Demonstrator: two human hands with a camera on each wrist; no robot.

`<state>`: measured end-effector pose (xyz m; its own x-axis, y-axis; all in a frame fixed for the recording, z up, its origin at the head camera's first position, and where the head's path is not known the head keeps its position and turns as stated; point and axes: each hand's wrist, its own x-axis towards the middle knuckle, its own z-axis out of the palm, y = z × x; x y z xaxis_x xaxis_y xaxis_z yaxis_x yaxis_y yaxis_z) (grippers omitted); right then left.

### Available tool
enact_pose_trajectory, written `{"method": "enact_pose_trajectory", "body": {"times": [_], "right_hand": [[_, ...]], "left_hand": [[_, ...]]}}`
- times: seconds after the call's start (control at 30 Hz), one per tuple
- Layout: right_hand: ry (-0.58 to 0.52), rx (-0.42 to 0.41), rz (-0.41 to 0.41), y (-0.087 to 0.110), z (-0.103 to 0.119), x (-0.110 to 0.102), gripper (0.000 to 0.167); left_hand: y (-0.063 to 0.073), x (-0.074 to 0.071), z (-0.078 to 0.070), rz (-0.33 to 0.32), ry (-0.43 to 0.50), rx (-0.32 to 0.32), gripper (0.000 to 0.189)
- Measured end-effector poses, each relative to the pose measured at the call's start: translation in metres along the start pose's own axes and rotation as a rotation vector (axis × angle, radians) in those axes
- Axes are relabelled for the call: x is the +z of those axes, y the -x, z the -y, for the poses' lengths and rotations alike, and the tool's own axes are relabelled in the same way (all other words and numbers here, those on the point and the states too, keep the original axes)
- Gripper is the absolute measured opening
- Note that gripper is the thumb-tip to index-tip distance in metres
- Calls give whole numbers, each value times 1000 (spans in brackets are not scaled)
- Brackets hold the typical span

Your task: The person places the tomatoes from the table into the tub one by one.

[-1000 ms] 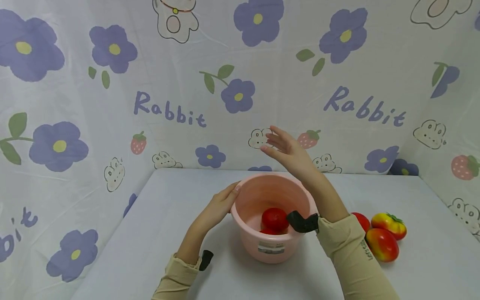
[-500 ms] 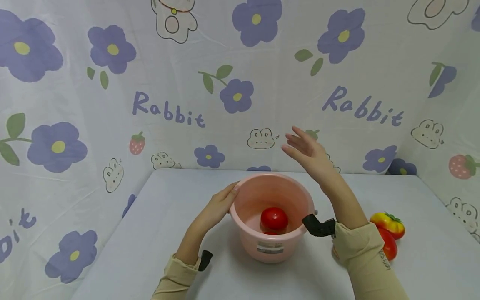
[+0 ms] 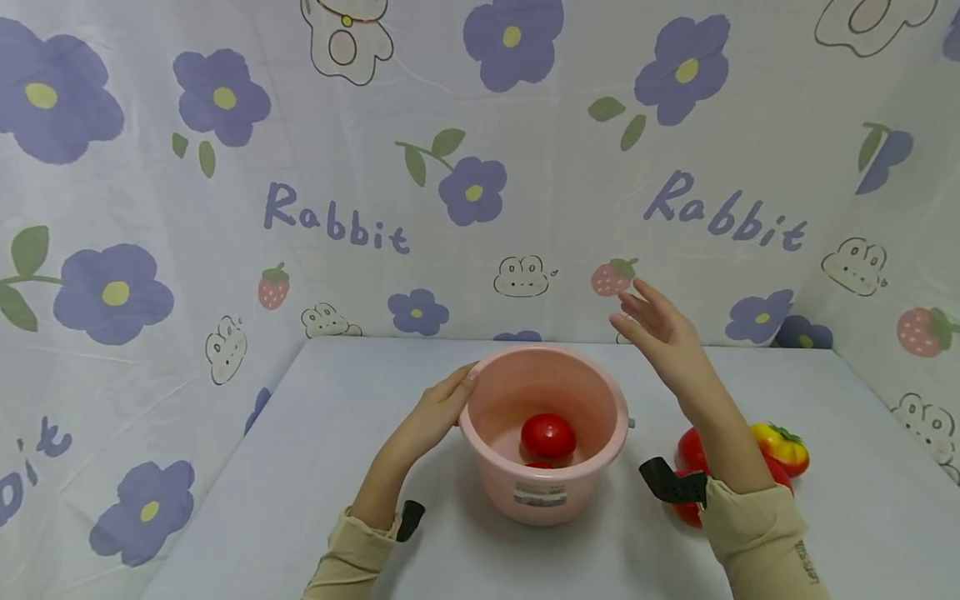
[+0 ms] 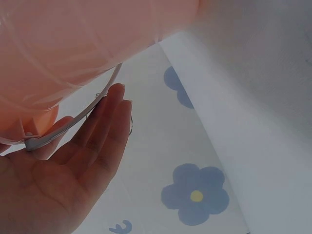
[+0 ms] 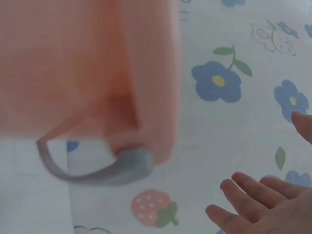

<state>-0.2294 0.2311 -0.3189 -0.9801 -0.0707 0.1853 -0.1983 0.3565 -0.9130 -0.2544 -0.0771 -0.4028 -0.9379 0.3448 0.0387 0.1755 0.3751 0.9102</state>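
A pink plastic bucket stands on the table with a red tomato inside and part of another red one behind its front rim. My left hand holds the bucket's left rim, thumb at the edge and fingers outside. In the left wrist view, straight fingers lie by the grey handle. My right hand hovers right of the bucket, holding nothing, its fingers spread. Beneath the right forearm lie several tomatoes, including a yellow-red one and a red one, partly hidden.
A white cloth covers the table. Behind it hangs a white curtain printed with flowers, rabbits and strawberries. A black wrist camera mount sticks out from the right wrist, in front of the tomatoes. The bucket's grey handle hangs outside its wall.
My right hand has moved right and lower, from above the bucket to beside it, toward the tomatoes. My left hand, the bucket and the tomatoes have stayed put.
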Motion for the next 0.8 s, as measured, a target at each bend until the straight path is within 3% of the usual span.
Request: {"method": "enact_pose_trajectory", "body": {"times": [0.47, 0.8], "right_hand": [[77, 140, -62, 24, -47, -24, 84], [115, 226, -121, 56, -83, -47, 89]], "left_hand": [[1, -2, -1, 1, -6, 0, 53], [1, -2, 1, 9, -18, 4, 53]]}}
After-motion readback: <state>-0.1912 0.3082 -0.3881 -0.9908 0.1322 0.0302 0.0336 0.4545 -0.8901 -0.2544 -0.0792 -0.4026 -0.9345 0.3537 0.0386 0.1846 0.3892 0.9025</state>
